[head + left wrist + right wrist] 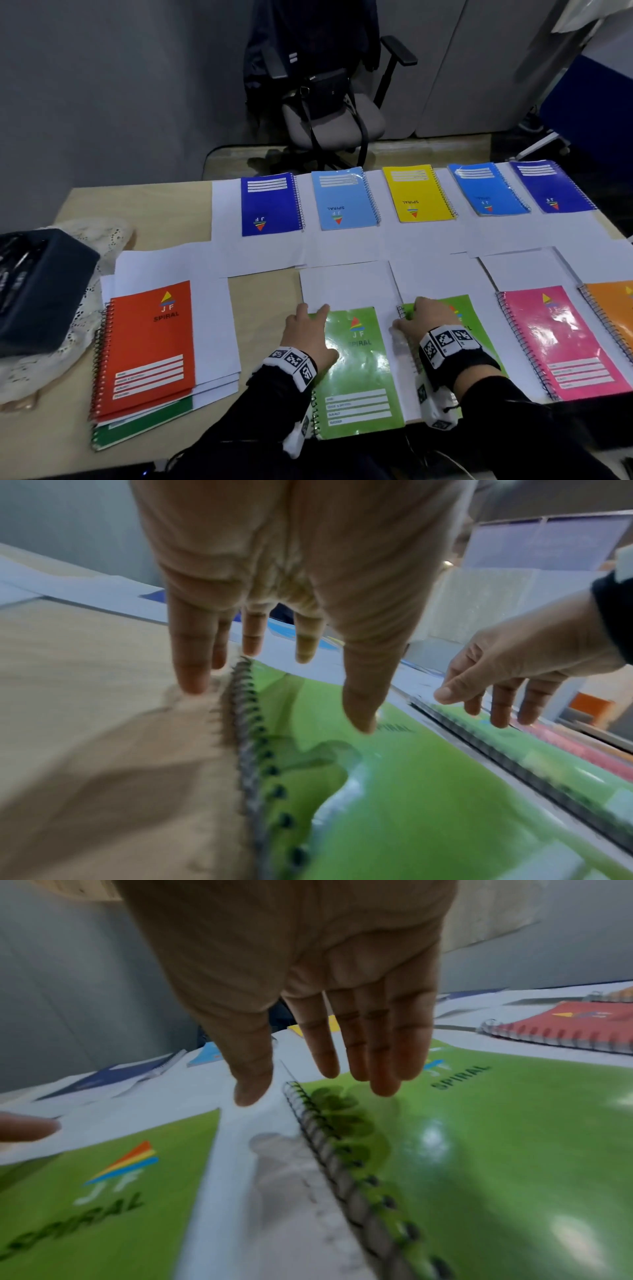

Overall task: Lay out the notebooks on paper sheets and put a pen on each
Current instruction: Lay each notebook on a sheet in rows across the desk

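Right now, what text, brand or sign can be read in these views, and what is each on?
"JF SPIRAL": red notebook cover.
"JF SPIRAL": left green notebook cover.
"SPIRAL": right green notebook cover.
"SPIRAL", upside down: light blue notebook and yellow notebook.
"JF", upside down: dark blue notebook.
Label lines on the covers: too small to read.
Square black-and-white code markers on the wrist bands: patterns, no words.
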`<state>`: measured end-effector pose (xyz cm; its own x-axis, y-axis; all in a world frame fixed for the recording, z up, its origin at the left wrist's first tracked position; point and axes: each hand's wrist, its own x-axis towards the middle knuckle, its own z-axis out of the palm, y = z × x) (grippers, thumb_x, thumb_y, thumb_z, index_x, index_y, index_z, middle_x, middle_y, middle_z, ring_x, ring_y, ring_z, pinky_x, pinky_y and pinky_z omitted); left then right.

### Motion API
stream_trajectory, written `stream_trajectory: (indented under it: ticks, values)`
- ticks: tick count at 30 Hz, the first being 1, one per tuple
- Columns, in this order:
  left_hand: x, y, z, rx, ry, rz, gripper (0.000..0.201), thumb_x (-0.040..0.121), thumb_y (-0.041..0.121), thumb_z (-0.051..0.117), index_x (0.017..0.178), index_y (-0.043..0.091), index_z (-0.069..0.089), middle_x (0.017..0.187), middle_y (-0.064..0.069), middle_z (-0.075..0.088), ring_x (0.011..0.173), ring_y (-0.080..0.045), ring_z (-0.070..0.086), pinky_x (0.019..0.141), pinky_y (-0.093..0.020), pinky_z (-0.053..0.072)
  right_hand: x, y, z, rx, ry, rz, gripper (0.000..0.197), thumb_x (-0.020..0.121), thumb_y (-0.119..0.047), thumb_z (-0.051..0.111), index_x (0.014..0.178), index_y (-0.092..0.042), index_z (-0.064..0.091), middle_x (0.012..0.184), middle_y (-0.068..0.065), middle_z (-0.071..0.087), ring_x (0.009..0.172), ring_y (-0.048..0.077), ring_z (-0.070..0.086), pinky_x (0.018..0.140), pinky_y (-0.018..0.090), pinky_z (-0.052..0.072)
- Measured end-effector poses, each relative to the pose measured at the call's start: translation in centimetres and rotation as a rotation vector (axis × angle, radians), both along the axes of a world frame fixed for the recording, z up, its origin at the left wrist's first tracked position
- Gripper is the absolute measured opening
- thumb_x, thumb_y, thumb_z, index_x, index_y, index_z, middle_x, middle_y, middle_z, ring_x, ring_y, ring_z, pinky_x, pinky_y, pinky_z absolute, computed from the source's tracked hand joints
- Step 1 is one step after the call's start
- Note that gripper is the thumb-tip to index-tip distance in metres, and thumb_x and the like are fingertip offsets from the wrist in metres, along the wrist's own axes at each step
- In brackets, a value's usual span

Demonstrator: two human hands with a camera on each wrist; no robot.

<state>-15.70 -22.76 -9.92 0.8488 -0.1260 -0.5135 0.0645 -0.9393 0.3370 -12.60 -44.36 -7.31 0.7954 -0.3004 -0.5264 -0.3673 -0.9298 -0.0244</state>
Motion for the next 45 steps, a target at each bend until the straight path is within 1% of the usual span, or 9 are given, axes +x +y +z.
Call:
stream_trajectory:
  ticks: [5,12,18,24,28,33,37,41,45]
  values:
    - [0.9,5.7,0.9,-0.04,-0.111,0.235,0.071,0.083,0.047,0.06,0.145,0.027,0.032,0.139,-0.005,0.033,0.127,-0.027,0.034,0.098,-0.039,0.043,1.9,5.3,1.7,0.121,-0.108,0.096,0.041,0.085,-0.041,0.062,0.114,-0.014,0.055,0.117,0.009,0.061,0.107,0.026,0.059,0.077,0.028,0.045]
    - [-0.4,17.6,0.8,0.005,-0.178,0.619,0.065,0.081,0.037,0.069,0.14,0.024,0.043,0.136,-0.011,0.042,0.125,-0.031,0.043,0.105,-0.036,0.038,2.7,15.6,3.3,0.298,-0.142,0.239,0.037,0.085,-0.04,0.064,0.113,-0.017,0.058,0.113,0.006,0.063,0.106,0.023,0.059,0.075,0.025,0.04]
    - [-4.0,25.2,0.3,0.174,-0.101,0.929,0.088,0.065,0.042,0.081,0.138,0.022,0.036,0.136,-0.014,0.04,0.124,-0.035,0.042,0.1,-0.044,0.041,0.5,22.6,2.0,0.498,-0.043,0.322,0.028,0.082,-0.034,0.068,0.105,-0.019,0.063,0.105,0.002,0.065,0.095,0.019,0.061,0.078,0.025,0.047]
    - [-5.2,28.0,-1.1,0.126,-0.104,1.013,0.087,0.063,0.037,0.085,0.134,0.013,0.041,0.127,-0.016,0.049,0.118,-0.036,0.048,0.096,-0.046,0.046,-3.5,29.3,-0.1,0.674,0.184,0.539,0.043,0.086,-0.027,0.063,0.129,-0.022,0.058,0.131,-0.002,0.059,0.117,0.018,0.057,0.1,0.029,0.046]
    - [-5.3,28.9,-1.0,0.087,-0.086,1.03,0.083,0.068,0.032,0.083,0.137,0.012,0.042,0.128,-0.017,0.047,0.119,-0.037,0.048,0.097,-0.047,0.045,-4.0,31.5,-0.5,0.57,0.204,0.652,0.035,0.084,-0.029,0.066,0.116,-0.016,0.064,0.115,0.005,0.066,0.107,0.025,0.061,0.092,0.034,0.052]
    - [-5.5,30.5,-1.1,0.058,-0.076,1.001,0.067,0.07,0.035,0.078,0.127,0.011,0.053,0.118,-0.014,0.057,0.103,-0.033,0.059,0.089,-0.038,0.05,-3.6,31.9,0.1,0.503,0.183,0.731,0.036,0.09,-0.024,0.053,0.123,-0.015,0.062,0.124,0.007,0.062,0.115,0.026,0.057,0.097,0.034,0.048]
    - [-5.7,31.2,-0.9,0.04,-0.033,1.032,0.059,0.07,0.046,0.076,0.111,0.009,0.055,0.108,-0.012,0.065,0.094,-0.032,0.063,0.08,-0.036,0.051,-4.4,32.7,0.4,0.476,0.205,0.831,0.034,0.089,-0.033,0.058,0.118,-0.016,0.064,0.118,0.005,0.063,0.11,0.026,0.059,0.093,0.034,0.05]
    - [-5.7,31.8,-0.2,0.069,-0.038,1.016,0.047,0.076,0.031,0.074,0.11,0.011,0.05,0.101,-0.01,0.064,0.089,-0.031,0.063,0.075,-0.034,0.049,-4.8,33.3,0.7,0.456,0.219,0.922,0.038,0.09,-0.038,0.058,0.119,-0.015,0.062,0.119,0.008,0.06,0.109,0.028,0.058,0.093,0.036,0.049]
    - [-5.2,31.2,0.9,0.001,-0.15,1.052,0.025,0.084,0.019,0.056,0.107,0.017,0.047,0.089,-0.009,0.063,0.077,-0.028,0.061,0.074,-0.036,0.052,-4.9,33.4,0.6,0.475,0.244,0.972,0.04,0.09,-0.037,0.056,0.124,-0.016,0.059,0.122,0.009,0.06,0.113,0.03,0.057,0.096,0.037,0.048]
